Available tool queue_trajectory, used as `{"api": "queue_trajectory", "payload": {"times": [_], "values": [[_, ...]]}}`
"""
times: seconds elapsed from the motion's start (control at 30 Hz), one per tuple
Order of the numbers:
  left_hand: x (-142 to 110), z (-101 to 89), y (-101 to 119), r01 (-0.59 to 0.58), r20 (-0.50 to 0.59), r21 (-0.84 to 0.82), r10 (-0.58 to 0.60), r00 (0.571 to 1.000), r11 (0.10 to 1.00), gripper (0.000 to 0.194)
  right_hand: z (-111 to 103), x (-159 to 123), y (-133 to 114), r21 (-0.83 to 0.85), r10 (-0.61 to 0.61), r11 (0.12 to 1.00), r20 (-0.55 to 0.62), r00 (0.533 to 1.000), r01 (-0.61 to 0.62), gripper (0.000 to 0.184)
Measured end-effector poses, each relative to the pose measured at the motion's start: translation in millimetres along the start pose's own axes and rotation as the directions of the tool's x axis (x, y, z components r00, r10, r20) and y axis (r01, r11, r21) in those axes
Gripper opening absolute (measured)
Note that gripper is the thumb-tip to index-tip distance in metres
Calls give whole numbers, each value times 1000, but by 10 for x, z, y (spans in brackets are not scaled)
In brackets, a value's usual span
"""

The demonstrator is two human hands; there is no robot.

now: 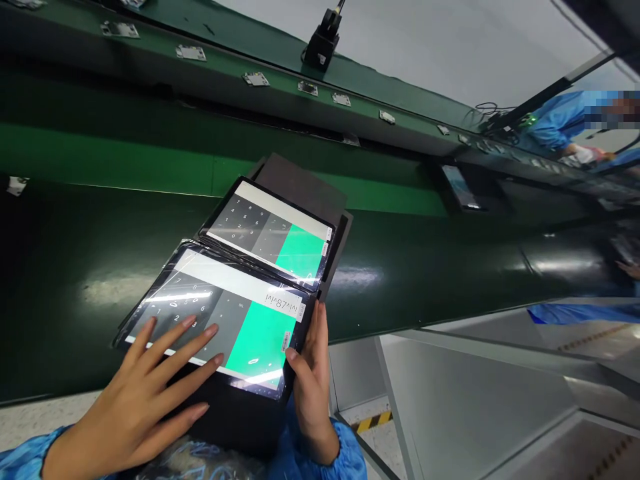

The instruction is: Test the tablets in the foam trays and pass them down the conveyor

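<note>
A tablet (pixel 260 333) with a lit calculator screen lies tilted at the bench's near edge. My left hand (pixel 155 380) is spread over its lower left part, fingers apart, several fingertips over the dark keypad. At the right edge, my right hand (pixel 311 373) grips this tablet, its thumb on the front and the fingers along the side. Just beyond lies a second tablet (pixel 270 233), also showing a calculator, resting on dark flat boards (pixel 300 177). Digits and letter-like marks show in the near tablet's white display strip. The underside of the near tablet is hidden.
Several small circuit boards (pixel 256 79) line the raised green ledge at the back. A black power adapter (pixel 323 47) stands there. Another device (pixel 461 188) lies farther right. A person in blue sleeves (pixel 555 123) works at the far right. Grey metal framing (pixel 450 387) stands below the bench.
</note>
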State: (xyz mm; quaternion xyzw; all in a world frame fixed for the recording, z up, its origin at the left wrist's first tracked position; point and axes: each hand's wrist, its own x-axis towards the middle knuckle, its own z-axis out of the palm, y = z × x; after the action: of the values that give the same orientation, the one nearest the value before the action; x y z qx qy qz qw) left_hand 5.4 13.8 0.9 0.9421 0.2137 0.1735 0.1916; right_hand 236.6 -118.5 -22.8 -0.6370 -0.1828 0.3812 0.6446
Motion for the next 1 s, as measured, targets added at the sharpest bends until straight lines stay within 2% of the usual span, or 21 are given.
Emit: {"api": "queue_trajectory", "payload": {"times": [0.1, 0.2, 0.27, 0.37, 0.43, 0.53, 0.63, 0.83, 1.0], "values": [[-52, -83, -40, 212, -123, -120, -226, 966, 970, 72, 4, 25, -76, -59, -53, 997, -65, 996, 49, 72], [-4, -180, -200, 403, -155, -211, -438, 885, 890, 64, -31, 270, -227, -209, -215, 961, -138, 967, 184, 67], [111, -237, -376, 527, -99, -292, -573, 814, 799, 54, -80, 594, -323, -279, -281, 931, -137, 950, 236, 72], [384, -306, -679, 662, 39, -443, -725, 688, 604, 56, -152, 1191, -401, -195, -208, 963, -91, 974, 187, 87], [599, -328, -863, 666, 113, -551, -745, 657, 503, 63, -172, 1522, -405, -147, -168, 977, -65, 984, 157, 94], [920, -301, -1083, 621, 168, -653, -717, 676, 433, 60, -158, 1757, -372, -123, -164, 980, -41, 986, 158, 102], [1248, -217, -1229, 595, 200, -697, -688, 698, 401, 57, -154, 1734, -342, -113, -163, 981, -19, 987, 160, 102], [1948, -96, -1284, 547, 196, -711, -622, 758, 442, 68, -245, 1602, -319, -91, -164, 981, 106, 981, 174, 112], [2297, -21, -1264, 525, 180, -689, -584, 791, 499, 72, -196, 1612, -283, -119, -131, 985, -19, 991, 128, 96]]}}
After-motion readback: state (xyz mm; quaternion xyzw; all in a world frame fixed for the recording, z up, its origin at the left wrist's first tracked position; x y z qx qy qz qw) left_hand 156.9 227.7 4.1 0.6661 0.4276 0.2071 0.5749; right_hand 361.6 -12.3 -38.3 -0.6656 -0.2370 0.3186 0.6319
